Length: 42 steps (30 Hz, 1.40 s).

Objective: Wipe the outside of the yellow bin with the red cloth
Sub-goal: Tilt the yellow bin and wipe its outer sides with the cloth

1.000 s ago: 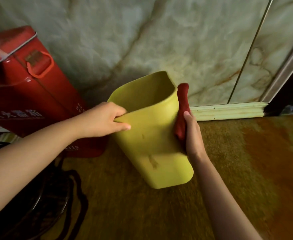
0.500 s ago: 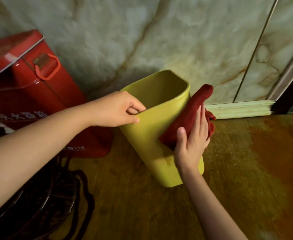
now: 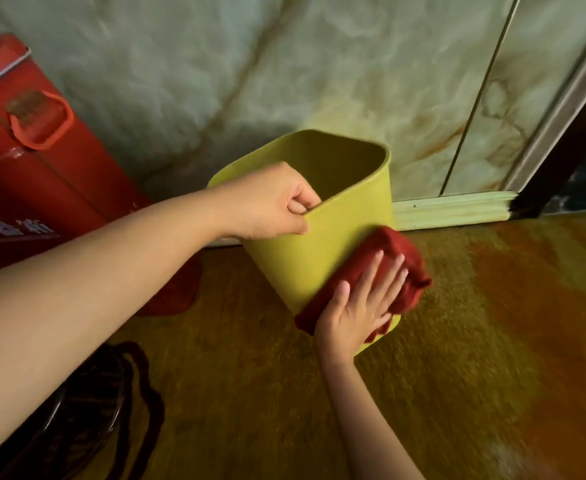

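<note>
The yellow bin [image 3: 322,251] stands tilted on the floor in front of the marble wall, its mouth turned toward me. My left hand [image 3: 270,202] grips its near rim, fingers curled inside and thumb outside. My right hand [image 3: 360,306] lies flat with spread fingers on the red cloth [image 3: 398,258], pressing it against the bin's lower right side. The cloth hides the bin's lower right corner.
A red metal box [image 3: 42,168] with a handle leans against the wall at the left, close to the bin. Dark cords and a round dark object [image 3: 87,410] lie at the lower left. A pale skirting board [image 3: 454,209] and a dark door frame [image 3: 561,154] stand at the right.
My right hand has slid the red cloth down from near the rim to the bin's lower side. The bin has turned so that its mouth faces me more. My left hand keeps its grip.
</note>
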Tool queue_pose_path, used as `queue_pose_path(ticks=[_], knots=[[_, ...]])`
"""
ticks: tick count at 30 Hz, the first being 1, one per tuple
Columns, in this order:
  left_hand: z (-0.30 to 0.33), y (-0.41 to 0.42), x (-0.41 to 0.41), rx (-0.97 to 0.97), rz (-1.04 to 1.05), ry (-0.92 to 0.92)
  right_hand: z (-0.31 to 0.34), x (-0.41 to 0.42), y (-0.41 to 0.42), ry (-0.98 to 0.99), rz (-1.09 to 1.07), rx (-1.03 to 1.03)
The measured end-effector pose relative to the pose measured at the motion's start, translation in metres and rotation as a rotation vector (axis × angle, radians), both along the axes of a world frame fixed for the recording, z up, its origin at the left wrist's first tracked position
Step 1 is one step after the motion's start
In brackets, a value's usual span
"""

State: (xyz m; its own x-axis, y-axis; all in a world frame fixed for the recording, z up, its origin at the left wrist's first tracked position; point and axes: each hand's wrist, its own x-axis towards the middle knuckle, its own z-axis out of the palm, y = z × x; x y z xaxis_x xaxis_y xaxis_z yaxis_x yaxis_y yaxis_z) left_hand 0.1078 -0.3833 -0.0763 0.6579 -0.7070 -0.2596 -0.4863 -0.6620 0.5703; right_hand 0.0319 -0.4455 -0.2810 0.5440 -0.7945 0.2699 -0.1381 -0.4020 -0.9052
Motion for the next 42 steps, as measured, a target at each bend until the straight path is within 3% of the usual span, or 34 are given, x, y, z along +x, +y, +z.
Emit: queue_pose_path(ticks=[3, 5, 7, 11, 13, 15, 18, 20, 22, 25, 28, 37, 42], knots=[[-0.005, -0.022, -0.011, 0.035, -0.014, -0.160, -0.019, -0.010, -0.018, 0.030, -0.081, 0.375], [-0.007, -0.037, -0.012, 0.055, -0.035, -0.222, -0.011, -0.009, -0.027, 0.063, -0.106, 0.473], [-0.010, -0.046, -0.008, 0.064, -0.049, -0.244, 0.010, -0.003, -0.026, 0.037, -0.089, 0.459], [-0.018, -0.074, -0.007, 0.016, -0.069, -0.241, 0.042, 0.003, -0.030, -0.159, 0.039, 0.230], [-0.016, -0.069, -0.005, -0.010, -0.145, -0.081, 0.041, 0.002, -0.049, -0.174, 0.044, 0.238], [-0.011, -0.037, 0.008, 0.130, -0.293, -0.040, 0.039, 0.004, -0.070, -0.162, 0.061, 0.288], [-0.013, 0.018, 0.030, 0.401, -0.342, -0.409, 0.036, 0.008, -0.086, -0.153, 0.131, 0.310], [-0.018, 0.030, 0.035, 0.375, -0.336, -0.623, 0.036, 0.013, -0.085, -0.155, 0.195, 0.267], [-0.023, 0.026, 0.032, 0.264, -0.410, -0.721, 0.031, 0.018, -0.093, -0.147, 0.204, 0.258], [-0.030, 0.019, 0.020, 0.165, -0.496, -0.751, 0.013, 0.024, -0.110, -0.101, 0.290, 0.485], [-0.042, 0.023, 0.011, 0.195, -0.452, -0.662, -0.007, 0.025, -0.096, -0.061, 0.431, 0.787], [-0.043, 0.037, 0.010, 0.254, -0.347, -0.561, -0.014, 0.008, -0.068, -0.004, 0.351, 0.780], [-0.043, 0.038, 0.005, 0.269, -0.278, -0.531, -0.008, -0.020, -0.044, -0.020, 0.352, 0.564]])
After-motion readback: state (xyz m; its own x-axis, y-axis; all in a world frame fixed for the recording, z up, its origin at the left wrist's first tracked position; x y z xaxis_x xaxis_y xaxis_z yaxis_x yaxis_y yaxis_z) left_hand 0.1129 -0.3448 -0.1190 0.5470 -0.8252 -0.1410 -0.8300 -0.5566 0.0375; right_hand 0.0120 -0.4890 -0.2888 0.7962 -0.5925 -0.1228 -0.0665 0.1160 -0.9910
